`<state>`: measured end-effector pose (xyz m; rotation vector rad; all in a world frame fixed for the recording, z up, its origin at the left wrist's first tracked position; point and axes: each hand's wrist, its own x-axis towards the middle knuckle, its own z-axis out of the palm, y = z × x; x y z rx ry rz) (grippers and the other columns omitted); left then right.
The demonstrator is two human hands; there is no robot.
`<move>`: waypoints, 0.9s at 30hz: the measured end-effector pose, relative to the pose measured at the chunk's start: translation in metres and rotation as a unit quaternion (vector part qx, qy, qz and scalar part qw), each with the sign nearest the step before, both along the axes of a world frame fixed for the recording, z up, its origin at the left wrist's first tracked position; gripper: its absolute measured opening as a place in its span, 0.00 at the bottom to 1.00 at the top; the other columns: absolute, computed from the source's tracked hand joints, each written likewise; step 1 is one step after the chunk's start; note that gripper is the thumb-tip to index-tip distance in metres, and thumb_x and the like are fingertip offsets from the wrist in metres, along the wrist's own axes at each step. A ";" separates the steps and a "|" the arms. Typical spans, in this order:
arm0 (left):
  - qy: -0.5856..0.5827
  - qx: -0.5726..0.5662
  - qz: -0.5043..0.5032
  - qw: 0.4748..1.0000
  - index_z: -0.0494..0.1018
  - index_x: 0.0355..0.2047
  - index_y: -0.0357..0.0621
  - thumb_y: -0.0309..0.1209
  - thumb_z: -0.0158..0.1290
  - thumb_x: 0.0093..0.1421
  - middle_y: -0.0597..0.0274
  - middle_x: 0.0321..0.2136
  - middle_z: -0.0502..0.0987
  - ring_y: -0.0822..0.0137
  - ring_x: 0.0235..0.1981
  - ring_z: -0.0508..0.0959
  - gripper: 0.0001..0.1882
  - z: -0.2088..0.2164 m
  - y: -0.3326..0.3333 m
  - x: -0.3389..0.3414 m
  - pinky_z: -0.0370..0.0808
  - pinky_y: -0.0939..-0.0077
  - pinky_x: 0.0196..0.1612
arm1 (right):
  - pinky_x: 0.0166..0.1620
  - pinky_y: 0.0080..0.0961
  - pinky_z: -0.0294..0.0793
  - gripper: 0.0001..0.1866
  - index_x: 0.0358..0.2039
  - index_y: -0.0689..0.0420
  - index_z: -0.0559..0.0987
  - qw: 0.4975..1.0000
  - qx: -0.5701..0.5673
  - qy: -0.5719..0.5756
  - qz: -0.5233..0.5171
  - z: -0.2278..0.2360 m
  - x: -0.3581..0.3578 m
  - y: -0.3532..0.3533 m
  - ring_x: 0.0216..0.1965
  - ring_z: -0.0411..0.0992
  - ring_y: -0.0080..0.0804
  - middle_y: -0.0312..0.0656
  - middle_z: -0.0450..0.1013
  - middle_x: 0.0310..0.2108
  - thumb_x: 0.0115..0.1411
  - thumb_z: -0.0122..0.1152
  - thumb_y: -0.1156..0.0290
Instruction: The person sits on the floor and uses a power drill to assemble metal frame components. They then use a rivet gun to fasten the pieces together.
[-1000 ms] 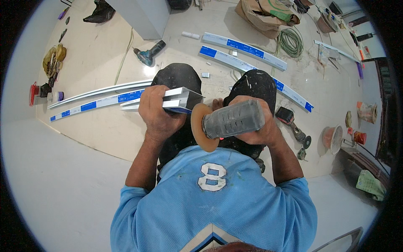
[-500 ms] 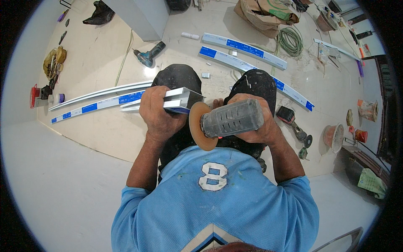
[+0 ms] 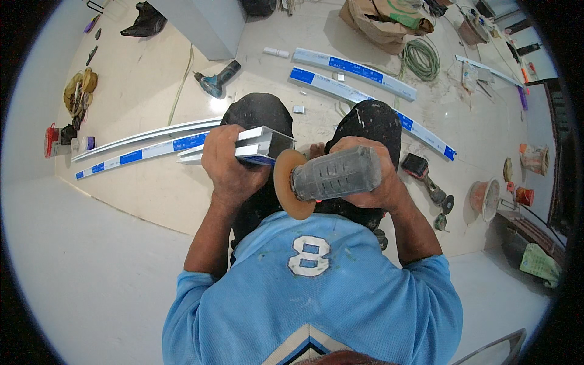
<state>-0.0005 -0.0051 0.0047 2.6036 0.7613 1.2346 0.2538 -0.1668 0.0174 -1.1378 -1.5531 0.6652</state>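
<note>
Silvery channel profiles (image 3: 254,135), stacked, with square open ends (image 3: 278,146), gripped by left hand (image 3: 234,164) near left knee (image 3: 257,109). Right hand (image 3: 389,181) wraps grey grinder (image 3: 340,173); brown disc (image 3: 291,185) just beside ends, touching unclear. Pale floor (image 3: 152,188) opens toward left wall (image 3: 91,261).

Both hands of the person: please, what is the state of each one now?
Left hand: closed, holding the metal channels.
Right hand: closed, holding the grey grinder, its fingers mostly hidden.
</note>
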 end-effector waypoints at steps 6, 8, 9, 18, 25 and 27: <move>0.007 0.009 0.003 1.000 0.74 0.48 0.38 0.41 0.79 0.45 0.52 0.38 0.78 0.51 0.40 0.81 0.35 0.000 0.000 0.000 0.77 0.54 0.42 | 0.51 0.42 0.85 0.28 0.46 0.60 0.84 0.999 0.013 -0.033 -0.008 -0.007 0.001 0.003 0.45 0.86 0.47 0.48 0.84 0.45 0.43 0.84 0.72; 0.008 0.010 0.001 1.000 0.74 0.47 0.38 0.42 0.79 0.46 0.52 0.38 0.78 0.51 0.40 0.81 0.35 -0.002 0.001 -0.001 0.77 0.54 0.42 | 0.51 0.42 0.85 0.28 0.47 0.60 0.83 0.999 0.005 -0.038 -0.010 -0.012 0.002 0.001 0.45 0.86 0.46 0.48 0.84 0.45 0.44 0.84 0.72; 0.006 0.014 -0.001 1.000 0.74 0.47 0.38 0.42 0.79 0.46 0.52 0.38 0.78 0.51 0.40 0.81 0.35 -0.004 0.002 -0.001 0.77 0.54 0.42 | 0.51 0.42 0.86 0.28 0.47 0.60 0.83 0.999 0.003 -0.034 -0.005 -0.010 0.002 0.002 0.45 0.86 0.46 0.48 0.84 0.45 0.44 0.84 0.72; 0.006 0.016 0.009 1.000 0.74 0.47 0.39 0.44 0.80 0.46 0.53 0.37 0.78 0.51 0.39 0.81 0.35 -0.001 0.001 0.000 0.77 0.55 0.41 | 0.50 0.41 0.86 0.26 0.46 0.60 0.83 1.000 0.010 -0.015 -0.002 -0.005 -0.003 0.005 0.43 0.86 0.46 0.48 0.84 0.43 0.45 0.83 0.72; 0.012 0.014 0.013 1.000 0.74 0.46 0.39 0.47 0.81 0.45 0.53 0.36 0.78 0.52 0.39 0.81 0.37 -0.003 0.002 -0.001 0.77 0.55 0.41 | 0.50 0.41 0.86 0.25 0.45 0.59 0.84 0.999 0.021 -0.026 -0.004 -0.006 -0.003 0.005 0.44 0.86 0.45 0.47 0.84 0.44 0.45 0.83 0.72; 0.007 0.014 0.010 1.000 0.74 0.46 0.39 0.46 0.81 0.45 0.53 0.36 0.78 0.52 0.39 0.81 0.37 -0.002 0.002 0.000 0.76 0.54 0.41 | 0.51 0.41 0.86 0.25 0.45 0.59 0.84 0.999 0.019 -0.031 -0.007 -0.006 -0.003 0.005 0.45 0.85 0.46 0.47 0.84 0.44 0.45 0.83 0.72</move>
